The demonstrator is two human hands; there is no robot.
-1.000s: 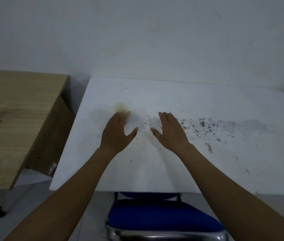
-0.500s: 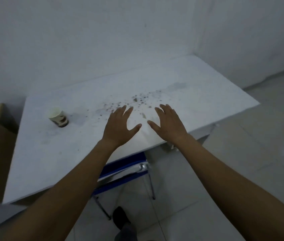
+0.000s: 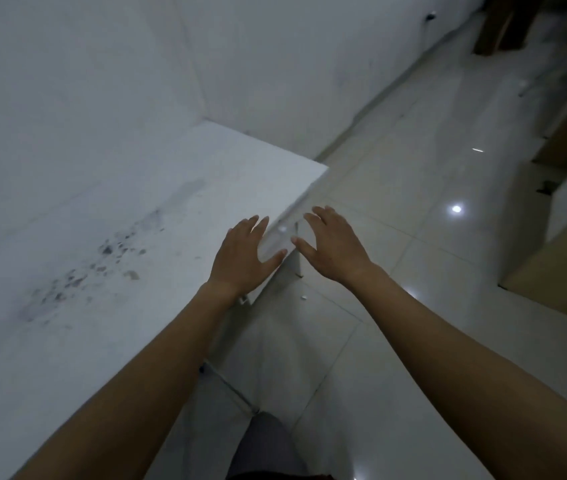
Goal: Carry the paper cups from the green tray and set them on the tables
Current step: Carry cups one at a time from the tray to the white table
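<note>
By white table (image 3: 109,209), hands (image 3: 244,258) (image 3: 337,250) splayed, empty.

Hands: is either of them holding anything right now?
No, the left hand and the right hand are both spread open with straight fingers and hold nothing.

White desk (image 3: 157,306) top: matt, smooth, w/ dark speckled stains. Pale floor (image 3: 431,271) tiles: glossy, reflecting light spots. White wall (image 3: 67,81): matt. Tan furniture (image 3: 559,271) at right looks like wood, matt.
</note>
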